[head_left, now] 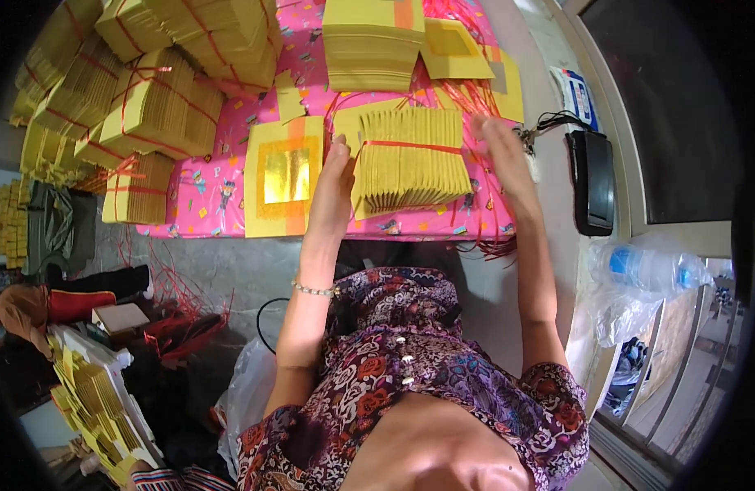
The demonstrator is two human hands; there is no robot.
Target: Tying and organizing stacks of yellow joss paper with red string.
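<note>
The person presses a fanned stack of yellow folded papers [410, 159] between both palms on the pink patterned cloth [206, 184]. The left hand [335, 176] lies flat against the stack's left side with straight fingers, and the right hand [502, 155] is open at the right side; it seems to touch the edge there, but the view bends and this is not sure. Neither hand is closed around anything.

One red string [410, 146] already goes across the top of this stack, so the binding looks partly done; whether it is knotted cannot be seen.

As for finished work, about six tied bundles [161, 102] with red string are piled on the left part of the cloth. One untied pile of yellow sheets [369, 49] waits at the far side. One single sheet with a gold foil square [286, 176] lies just beside the left hand, and two or three loose sheets [455, 49] lie near the far pile. Loose red strings [467, 94] lie beyond the stack.

A black device [592, 180] rests to the right.
</note>
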